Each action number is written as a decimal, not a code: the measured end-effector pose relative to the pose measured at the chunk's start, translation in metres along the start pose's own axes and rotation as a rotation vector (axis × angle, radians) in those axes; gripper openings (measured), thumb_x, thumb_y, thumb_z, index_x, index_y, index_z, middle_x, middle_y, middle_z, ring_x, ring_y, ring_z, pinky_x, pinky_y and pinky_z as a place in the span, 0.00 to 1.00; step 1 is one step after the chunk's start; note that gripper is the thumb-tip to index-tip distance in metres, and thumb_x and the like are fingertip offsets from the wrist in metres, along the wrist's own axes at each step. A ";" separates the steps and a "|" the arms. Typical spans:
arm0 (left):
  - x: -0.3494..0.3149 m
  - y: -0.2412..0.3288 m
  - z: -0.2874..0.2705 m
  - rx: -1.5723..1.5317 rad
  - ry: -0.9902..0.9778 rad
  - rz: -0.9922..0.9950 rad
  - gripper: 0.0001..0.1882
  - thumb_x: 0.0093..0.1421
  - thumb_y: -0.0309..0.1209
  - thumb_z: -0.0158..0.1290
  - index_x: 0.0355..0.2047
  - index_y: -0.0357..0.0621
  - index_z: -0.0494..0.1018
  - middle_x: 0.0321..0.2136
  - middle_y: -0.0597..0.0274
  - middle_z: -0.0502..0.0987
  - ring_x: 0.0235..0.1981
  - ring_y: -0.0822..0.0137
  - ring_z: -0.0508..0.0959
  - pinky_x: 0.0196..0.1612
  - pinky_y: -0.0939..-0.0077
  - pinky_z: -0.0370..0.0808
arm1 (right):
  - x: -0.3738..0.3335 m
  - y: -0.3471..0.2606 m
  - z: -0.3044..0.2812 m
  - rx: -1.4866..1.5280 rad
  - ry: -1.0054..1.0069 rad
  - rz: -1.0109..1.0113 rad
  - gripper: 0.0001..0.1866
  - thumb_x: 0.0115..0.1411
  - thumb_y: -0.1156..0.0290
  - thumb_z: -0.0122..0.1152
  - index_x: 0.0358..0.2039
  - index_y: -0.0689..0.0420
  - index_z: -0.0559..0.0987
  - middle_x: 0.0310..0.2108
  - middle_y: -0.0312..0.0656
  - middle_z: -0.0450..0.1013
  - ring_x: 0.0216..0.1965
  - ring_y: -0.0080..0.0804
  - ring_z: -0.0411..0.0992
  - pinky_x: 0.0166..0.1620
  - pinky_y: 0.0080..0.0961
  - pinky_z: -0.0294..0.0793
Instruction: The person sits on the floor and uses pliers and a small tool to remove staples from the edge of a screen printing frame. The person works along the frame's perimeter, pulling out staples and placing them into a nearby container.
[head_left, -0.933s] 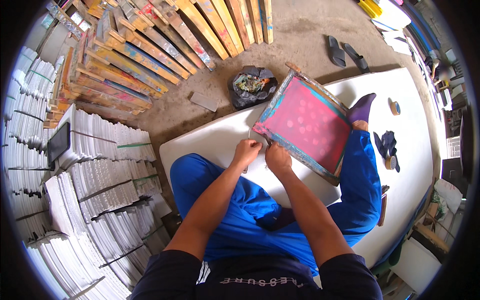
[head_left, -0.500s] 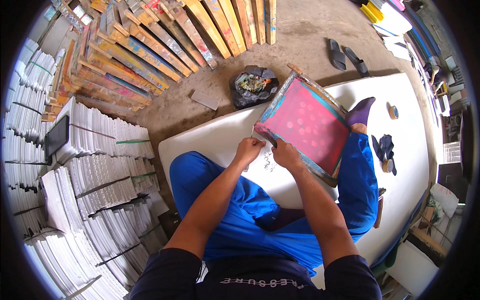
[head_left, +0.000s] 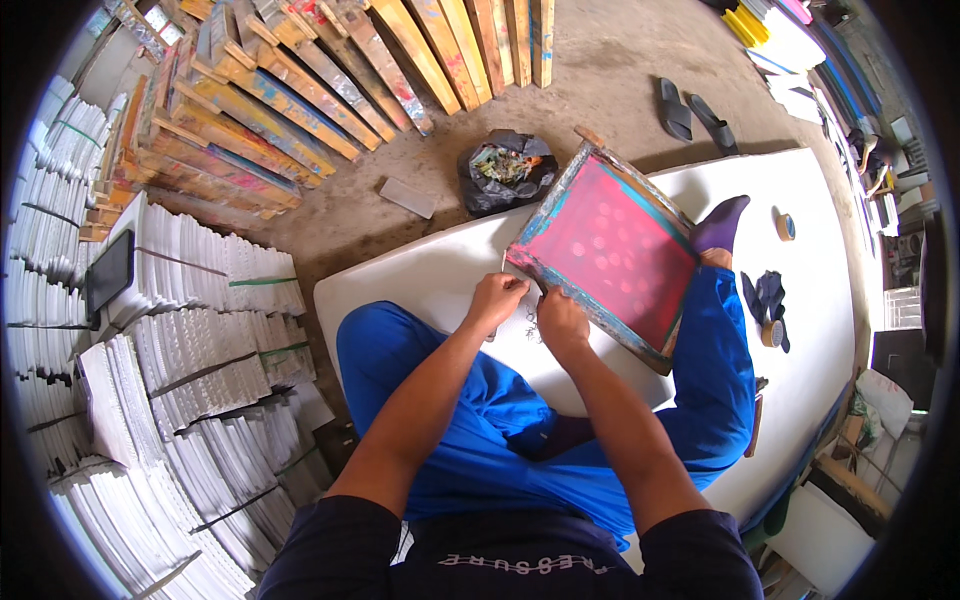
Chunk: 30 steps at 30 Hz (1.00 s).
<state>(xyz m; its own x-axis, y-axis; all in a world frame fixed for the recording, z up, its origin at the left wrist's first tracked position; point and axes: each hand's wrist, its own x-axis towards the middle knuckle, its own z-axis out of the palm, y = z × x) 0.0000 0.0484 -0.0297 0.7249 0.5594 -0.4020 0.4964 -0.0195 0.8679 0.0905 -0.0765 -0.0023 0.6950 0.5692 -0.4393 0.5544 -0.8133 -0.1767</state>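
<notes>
A wooden screen-printing frame (head_left: 618,252) with pink mesh and pale round spots lies tilted across the white surface, beside my right foot. Its paint-stained near-left corner points toward my hands. My left hand (head_left: 497,302) is closed in a pinch just below that corner; a thin upright sliver shows above its fingers, too small to name. Against the frame's near edge, my right hand (head_left: 563,318) is closed, with a small dark tip at its fingers that I cannot make out. Thin dark curled scraps (head_left: 530,322) lie between the two hands.
A black bag of scraps (head_left: 508,172) stands beyond the white board (head_left: 410,262) I sit on. Tape rolls (head_left: 786,227) and a dark cloth (head_left: 768,296) lie at right. Stacked wooden frames (head_left: 270,95), bundled white sheets (head_left: 215,265) and sandals (head_left: 692,115) surround the board.
My right hand has shifted slightly left and toward me along the frame's near edge. My left hand stays pinched in nearly the same place, and the frame has hardly moved.
</notes>
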 end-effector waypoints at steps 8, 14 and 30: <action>0.000 -0.019 -0.001 -0.019 0.045 0.017 0.18 0.62 0.44 0.59 0.33 0.38 0.83 0.21 0.63 0.78 0.22 0.73 0.75 0.27 0.72 0.70 | -0.001 0.002 0.021 0.087 0.061 0.053 0.20 0.69 0.54 0.50 0.45 0.61 0.70 0.38 0.62 0.78 0.41 0.59 0.79 0.43 0.52 0.80; -0.002 -0.015 -0.002 -0.255 -0.046 -0.187 0.17 0.64 0.44 0.59 0.37 0.40 0.83 0.27 0.66 0.78 0.21 0.74 0.72 0.25 0.76 0.70 | -0.009 0.018 0.034 0.097 0.268 -0.062 0.20 0.68 0.52 0.53 0.43 0.59 0.71 0.33 0.58 0.79 0.33 0.60 0.80 0.40 0.52 0.80; -0.003 -0.015 0.007 -0.306 -0.256 -0.289 0.14 0.57 0.38 0.65 0.32 0.39 0.80 0.23 0.69 0.75 0.18 0.75 0.67 0.22 0.75 0.66 | -0.051 0.059 0.020 0.691 -0.250 -0.118 0.18 0.65 0.58 0.61 0.41 0.63 0.78 0.27 0.49 0.79 0.28 0.40 0.80 0.30 0.35 0.78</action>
<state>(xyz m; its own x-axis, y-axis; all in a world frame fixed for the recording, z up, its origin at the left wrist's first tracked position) -0.0060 0.0410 -0.0439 0.6915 0.2835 -0.6644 0.5592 0.3722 0.7408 0.0782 -0.1561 -0.0082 0.4776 0.6802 -0.5561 0.1475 -0.6861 -0.7124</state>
